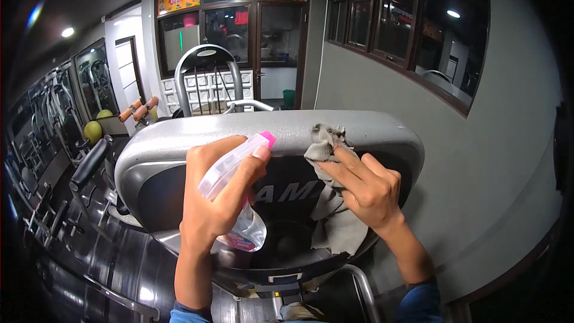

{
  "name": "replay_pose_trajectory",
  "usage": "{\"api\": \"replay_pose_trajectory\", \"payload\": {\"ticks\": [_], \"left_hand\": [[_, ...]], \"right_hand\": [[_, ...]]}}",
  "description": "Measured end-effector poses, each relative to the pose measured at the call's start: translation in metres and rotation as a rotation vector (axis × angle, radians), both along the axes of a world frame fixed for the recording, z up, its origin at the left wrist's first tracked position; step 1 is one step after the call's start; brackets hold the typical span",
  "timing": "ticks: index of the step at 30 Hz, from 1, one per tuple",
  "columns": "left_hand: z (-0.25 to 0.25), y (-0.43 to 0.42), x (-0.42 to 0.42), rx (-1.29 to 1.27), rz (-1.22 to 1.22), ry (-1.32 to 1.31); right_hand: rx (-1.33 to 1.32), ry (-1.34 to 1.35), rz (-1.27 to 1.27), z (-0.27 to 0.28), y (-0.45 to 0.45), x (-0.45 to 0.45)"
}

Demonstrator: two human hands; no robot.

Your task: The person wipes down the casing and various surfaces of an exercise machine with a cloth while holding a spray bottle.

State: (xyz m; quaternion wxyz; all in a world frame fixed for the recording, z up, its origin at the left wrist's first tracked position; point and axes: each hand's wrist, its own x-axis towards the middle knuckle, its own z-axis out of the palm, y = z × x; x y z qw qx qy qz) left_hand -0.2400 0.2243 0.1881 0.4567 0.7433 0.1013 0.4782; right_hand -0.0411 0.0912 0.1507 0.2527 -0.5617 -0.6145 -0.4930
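My left hand (218,194) is wrapped round a clear spray bottle (248,230) with a white and pink trigger head; its pink nozzle points toward the silver frame. In my right hand (371,194) is a crumpled grey cloth (338,227), pressed by the fingers against the front of the silver rim and hanging down below. Both hands are at the rounded silver top (239,124) of a gym machine with a dark panel. Part of the panel's large lettering is hidden behind the bottle and the cloth.
Another machine with an arched silver frame (208,54) stands behind. Several gym machines and a yellow ball (92,131) are at the left. A grey wall (382,87) with dark-framed windows runs along the right. A green bin (289,98) sits near the far door.
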Motion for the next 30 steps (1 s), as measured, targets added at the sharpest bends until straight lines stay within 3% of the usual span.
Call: {"api": "replay_pose_trajectory", "payload": {"ticks": [3, 9, 16, 20, 22, 26, 30], "left_hand": [[-0.002, 0.0, 0.001, 0.006, -0.006, -0.003], [-0.001, 0.002, -0.001, -0.015, 0.003, -0.007], [0.005, -0.007, 0.001, -0.084, -0.006, -0.017], [0.011, -0.005, -0.004, -0.094, -0.016, 0.038], [0.013, -0.014, -0.007, -0.127, 0.038, 0.047], [0.008, -0.041, -0.018, -0.148, 0.088, 0.084], [-0.015, -0.066, -0.027, -0.249, 0.187, 0.14]], "right_hand": [[0.01, -0.005, 0.017, -0.006, 0.01, -0.016], [-0.258, -0.255, 0.104, -0.01, 0.001, 0.004], [-0.128, -0.254, 0.011, -0.003, -0.003, 0.001], [-0.478, -0.471, 0.153, -0.029, 0.0, 0.016], [-0.495, -0.474, 0.143, -0.016, -0.007, 0.023], [-0.244, -0.388, 0.138, -0.008, -0.007, 0.023], [-0.336, -0.296, 0.207, -0.027, -0.004, 0.013]]}}
